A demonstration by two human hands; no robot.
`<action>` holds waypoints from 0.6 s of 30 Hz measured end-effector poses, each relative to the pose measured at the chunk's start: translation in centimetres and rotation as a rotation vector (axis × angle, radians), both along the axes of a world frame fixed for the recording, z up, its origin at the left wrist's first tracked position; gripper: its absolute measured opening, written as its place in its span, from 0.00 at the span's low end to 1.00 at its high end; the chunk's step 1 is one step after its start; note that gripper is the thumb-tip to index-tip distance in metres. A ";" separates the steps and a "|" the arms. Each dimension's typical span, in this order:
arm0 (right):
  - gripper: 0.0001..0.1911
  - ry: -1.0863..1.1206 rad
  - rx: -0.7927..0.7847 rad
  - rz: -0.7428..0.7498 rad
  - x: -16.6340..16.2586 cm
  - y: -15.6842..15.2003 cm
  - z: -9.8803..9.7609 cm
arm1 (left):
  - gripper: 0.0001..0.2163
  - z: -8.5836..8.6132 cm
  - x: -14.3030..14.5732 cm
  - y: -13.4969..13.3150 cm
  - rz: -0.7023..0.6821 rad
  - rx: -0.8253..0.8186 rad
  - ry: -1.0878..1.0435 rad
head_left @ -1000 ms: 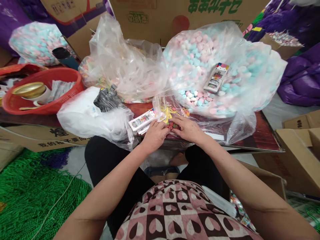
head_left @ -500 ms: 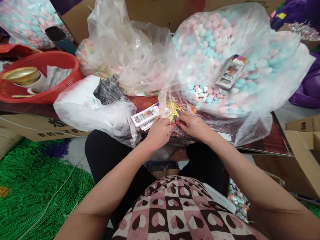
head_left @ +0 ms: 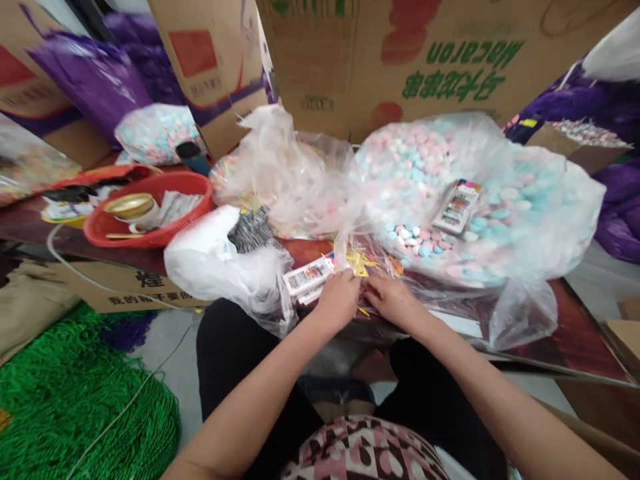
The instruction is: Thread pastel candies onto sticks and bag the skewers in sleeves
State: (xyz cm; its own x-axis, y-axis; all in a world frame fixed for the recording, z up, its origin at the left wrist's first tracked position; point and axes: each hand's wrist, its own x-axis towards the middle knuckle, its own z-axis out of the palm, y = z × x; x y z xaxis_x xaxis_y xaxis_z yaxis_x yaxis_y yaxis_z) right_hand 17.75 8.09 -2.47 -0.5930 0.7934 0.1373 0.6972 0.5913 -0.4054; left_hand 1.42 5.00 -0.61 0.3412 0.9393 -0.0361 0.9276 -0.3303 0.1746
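Note:
My left hand (head_left: 340,299) and my right hand (head_left: 391,298) meet at the near edge of a dark red table (head_left: 575,337), fingers curled together over small items that I cannot make out. Yellow strips (head_left: 361,262) lie just beyond the fingertips inside a small clear bag. A white printed card packet (head_left: 309,276) lies beside my left hand. Behind sits a big clear bag of pink, blue and white candies (head_left: 440,193), with another printed packet (head_left: 457,205) resting on top.
A red basket (head_left: 150,213) holding a gold lid stands at the left. A white plastic bag (head_left: 220,263) and crumpled clear bags (head_left: 290,180) fill the middle. Cardboard boxes (head_left: 400,53) rise behind. Green netting (head_left: 85,393) covers the floor at the left.
The camera has tilted up and pulled back, so the boxes behind show more. Both hands stay together at the table edge, now closer over the yellow strips.

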 end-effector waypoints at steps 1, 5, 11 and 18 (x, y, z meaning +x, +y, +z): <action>0.08 -0.005 -0.007 0.012 -0.2 -0.1 -0.1 | 0.12 0.1 -0.1 0.1 0.001 -0.014 0.012; 0.09 -0.027 -0.047 -0.001 -0.6 -0.3 -0.4 | 0.12 0.6 -0.5 0.1 0.000 -0.052 0.025; 0.12 -0.088 -0.059 -0.023 -1.2 -1.1 0.1 | 0.13 0.7 -0.4 -0.1 0.021 -0.048 0.056; 0.08 -0.010 -0.117 -0.071 -1.2 -1.1 1.3 | 0.11 0.4 -0.5 0.1 0.016 -0.069 -0.036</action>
